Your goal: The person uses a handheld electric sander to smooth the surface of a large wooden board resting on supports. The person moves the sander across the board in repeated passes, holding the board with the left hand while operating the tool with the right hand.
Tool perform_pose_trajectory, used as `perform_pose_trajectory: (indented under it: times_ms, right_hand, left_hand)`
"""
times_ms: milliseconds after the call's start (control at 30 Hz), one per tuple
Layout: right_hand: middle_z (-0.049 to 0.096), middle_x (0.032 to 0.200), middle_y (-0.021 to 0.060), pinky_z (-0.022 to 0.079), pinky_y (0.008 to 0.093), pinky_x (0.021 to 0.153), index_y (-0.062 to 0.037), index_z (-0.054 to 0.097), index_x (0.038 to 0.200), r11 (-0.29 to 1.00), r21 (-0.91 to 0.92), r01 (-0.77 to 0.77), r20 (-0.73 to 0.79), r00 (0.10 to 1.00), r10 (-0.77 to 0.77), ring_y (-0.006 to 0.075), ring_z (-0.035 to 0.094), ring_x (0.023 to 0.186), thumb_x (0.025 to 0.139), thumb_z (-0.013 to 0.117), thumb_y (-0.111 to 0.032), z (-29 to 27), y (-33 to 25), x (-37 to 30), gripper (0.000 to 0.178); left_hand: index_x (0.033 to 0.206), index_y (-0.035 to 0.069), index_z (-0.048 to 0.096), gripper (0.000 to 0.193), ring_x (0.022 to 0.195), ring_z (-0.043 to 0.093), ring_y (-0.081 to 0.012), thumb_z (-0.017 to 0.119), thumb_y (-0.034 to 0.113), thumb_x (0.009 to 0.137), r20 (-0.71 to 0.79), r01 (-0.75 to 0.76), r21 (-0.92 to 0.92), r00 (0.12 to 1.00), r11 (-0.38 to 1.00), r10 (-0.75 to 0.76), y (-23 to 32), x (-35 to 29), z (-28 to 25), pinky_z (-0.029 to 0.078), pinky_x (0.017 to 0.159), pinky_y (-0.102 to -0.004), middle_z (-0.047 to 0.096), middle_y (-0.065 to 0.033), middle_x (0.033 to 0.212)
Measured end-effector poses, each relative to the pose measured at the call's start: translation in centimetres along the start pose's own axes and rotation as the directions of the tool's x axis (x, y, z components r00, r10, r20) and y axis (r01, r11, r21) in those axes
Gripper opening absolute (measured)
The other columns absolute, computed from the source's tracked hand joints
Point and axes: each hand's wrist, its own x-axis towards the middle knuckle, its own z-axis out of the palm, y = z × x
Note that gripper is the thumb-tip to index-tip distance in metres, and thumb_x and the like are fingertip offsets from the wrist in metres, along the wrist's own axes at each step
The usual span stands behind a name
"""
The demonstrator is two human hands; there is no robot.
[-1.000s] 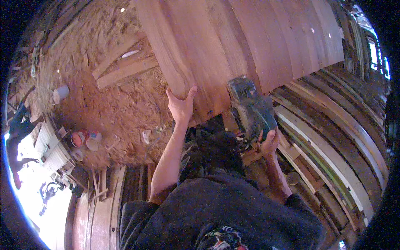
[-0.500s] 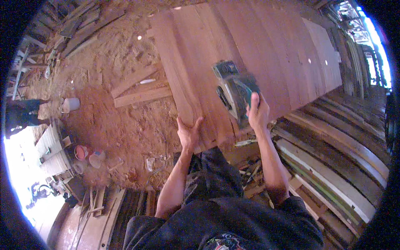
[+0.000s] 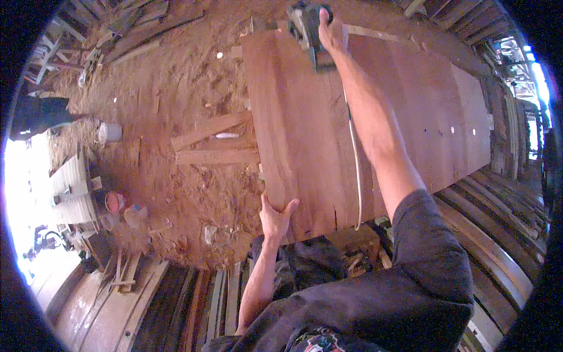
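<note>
My left hand point(image 3: 277, 220) lies at the near left corner of a broad reddish-brown wooden panel point(image 3: 305, 146), thumb and fingers spread against its edge. Stretched far forward, my right hand point(image 3: 333, 36) is closed round the handle of a dark teal-and-grey handheld power tool point(image 3: 305, 29). That tool is over the panel's far edge; its underside and exact kind are hidden. From near my right forearm, a pale cord point(image 3: 356, 170) runs back across the panel to its near edge.
Two planks point(image 3: 217, 156) lie on the dirt floor left of the panel. Long timbers point(image 3: 492, 252) are stacked at right. A white bucket point(image 3: 109, 132) and a red-rimmed bucket point(image 3: 115, 202) stand at left, with a partly visible person point(image 3: 44, 114) beyond.
My right hand has carried the power tool forward from the panel's near middle to its far edge, arm now extended. My left hand remains at the near corner. The view has shifted.
</note>
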Motion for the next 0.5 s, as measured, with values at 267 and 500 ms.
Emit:
perform_pose_trajectory:
  times_ms: [267, 500]
  right_hand:
    - [0.059, 0.140, 0.0365, 0.045, 0.0548, 0.110, 0.0095, 0.054, 0.143, 0.996, 0.089, 0.004, 0.253, 0.967, -0.027, 0.0512, 0.054, 0.135, 0.110, 0.037, -0.058, -6.6, 2.1, -8.7, 0.077]
    - [0.065, 0.089, 0.0130, 0.050, 0.0416, 0.067, -0.0018, 0.063, 0.123, 0.812, 0.196, -0.550, 0.292, 0.823, 0.487, 0.0289, 0.062, 0.076, 0.108, 0.051, -0.046, -28.7, 2.7, -38.9, 0.048]
  left_hand:
    - [0.141, -0.002, 0.048, 0.092, 0.113, 0.073, -0.0410, 0.094, 0.043, 0.077, 0.027, 0.048, 0.035, 0.998, 0.998, -0.049, -1.2, 0.2, 0.1, 0.058, 0.096, -0.0478, 0.073, -0.0281, 0.121]
    - [0.139, -0.001, 0.049, 0.089, 0.116, 0.072, -0.0404, 0.093, 0.047, 0.078, 0.031, -0.138, -0.024, 0.990, 0.990, 0.139, -1.9, 0.8, 1.2, 0.056, 0.098, -0.0483, 0.073, -0.0278, 0.122]
